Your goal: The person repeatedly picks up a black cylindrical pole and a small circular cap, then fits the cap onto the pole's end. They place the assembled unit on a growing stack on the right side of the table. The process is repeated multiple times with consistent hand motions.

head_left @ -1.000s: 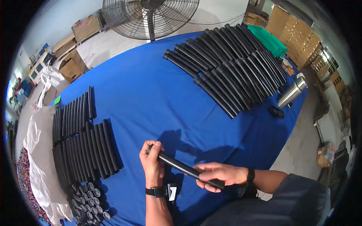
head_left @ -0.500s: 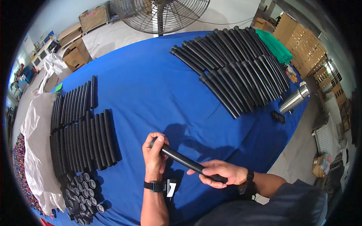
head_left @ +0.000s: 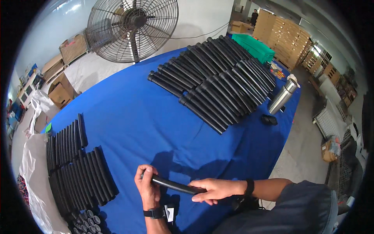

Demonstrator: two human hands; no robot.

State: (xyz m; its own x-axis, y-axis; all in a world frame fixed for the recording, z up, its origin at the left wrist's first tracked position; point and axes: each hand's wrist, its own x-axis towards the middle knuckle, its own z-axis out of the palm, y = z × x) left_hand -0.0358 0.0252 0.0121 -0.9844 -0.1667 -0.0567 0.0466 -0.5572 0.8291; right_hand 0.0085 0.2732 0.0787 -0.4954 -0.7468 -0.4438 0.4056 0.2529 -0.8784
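Note:
A black tube [head_left: 172,184] is held between my two hands over the blue cloth, tilted slightly down to the right. My left hand [head_left: 148,185] wraps round its left end, thumb on top. My right hand [head_left: 216,190] grips the other end, with the thumb along it and the fingers underneath. Part of that end is hidden by the hand. To the left lie two rows of plain black tubes [head_left: 85,177]. Below them stand several round black caps [head_left: 90,221] with light rings on their ends. Many black tubes with thicker collared ends [head_left: 212,84] are laid side by side at the far right.
A steel bottle [head_left: 283,96] and a small black object [head_left: 269,119] stand near the right edge of the blue cloth [head_left: 128,109]. Behind the tubes sits a green crate [head_left: 255,47]. A big caged fan [head_left: 134,23] rises beyond the table. White plastic sheeting [head_left: 37,175] hangs at the left.
The view has turned right and up, so the table things sit further left or lower. Both hands keep hold of the tube, which lies flatter; my right hand has turned further over it.

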